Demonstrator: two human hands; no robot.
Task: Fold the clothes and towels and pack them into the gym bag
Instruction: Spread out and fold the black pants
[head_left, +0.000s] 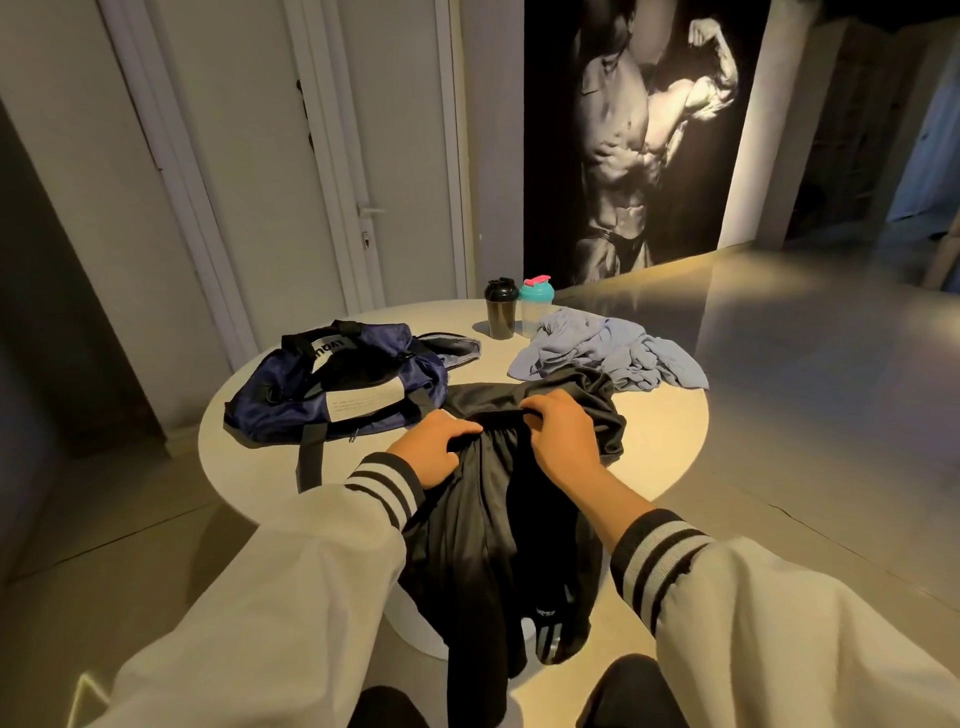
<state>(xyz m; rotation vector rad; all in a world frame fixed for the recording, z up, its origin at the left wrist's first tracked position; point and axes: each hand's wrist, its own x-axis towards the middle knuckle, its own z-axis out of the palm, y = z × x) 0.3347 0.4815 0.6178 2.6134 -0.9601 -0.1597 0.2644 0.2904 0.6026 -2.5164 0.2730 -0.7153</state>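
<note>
Black garment, judged light, limp and slippery, is gripped at its waistband by left hand and right hand.

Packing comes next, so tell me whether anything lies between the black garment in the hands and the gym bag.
Nothing visible does. The left hand and right hand grip the black garment, and the gym bag lies just left of it on the table. The blue towel and two shaker bottles sit farther right, off that path.
</note>
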